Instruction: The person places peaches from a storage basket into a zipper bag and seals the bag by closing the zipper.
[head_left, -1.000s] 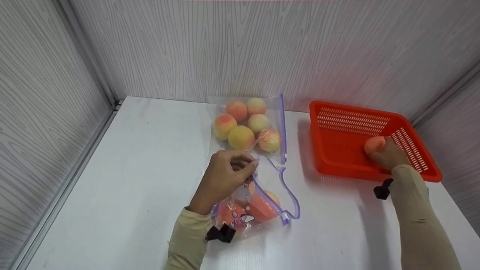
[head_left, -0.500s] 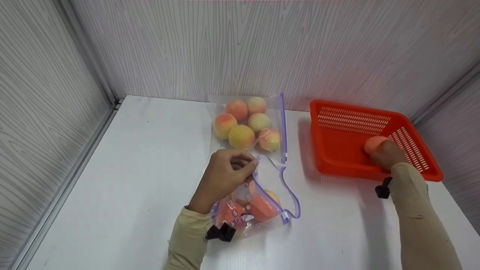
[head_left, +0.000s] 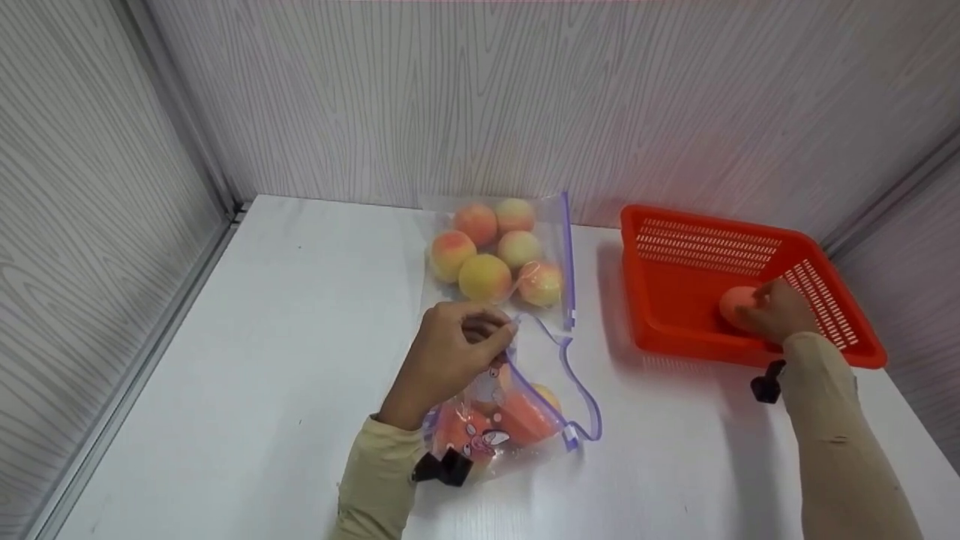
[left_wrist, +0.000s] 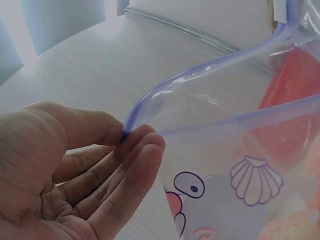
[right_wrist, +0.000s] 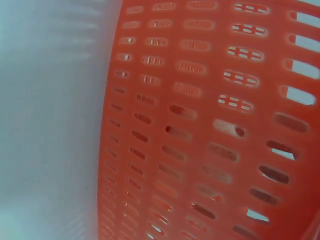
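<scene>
In the head view my left hand (head_left: 457, 352) pinches the purple-edged mouth of a clear zip bag (left_wrist: 210, 145) between thumb and fingertips. The bag's mouth gapes to the right; cartoon prints cover its front, and a yellowish peach (head_left: 545, 395) shows inside among red and orange shapes. My right hand (head_left: 784, 311) reaches into the red plastic basket (head_left: 701, 337) and holds a pinkish peach (head_left: 736, 306) from its right side. In the right wrist view, the slotted basket wall (right_wrist: 200, 120) hides that hand and the peach.
A second clear zip bag (head_left: 568, 259) holding several peaches (head_left: 485, 278) lies behind the left hand, near the back wall (head_left: 420, 97). All stands on a white table (head_left: 300, 337). A side wall (head_left: 67, 225) bounds the left, and another rises beyond the basket.
The right hand and its peach have shifted slightly left and toward me inside the basket, and its fingers have changed position on the fruit. The left hand keeps its pinch on the bag.
</scene>
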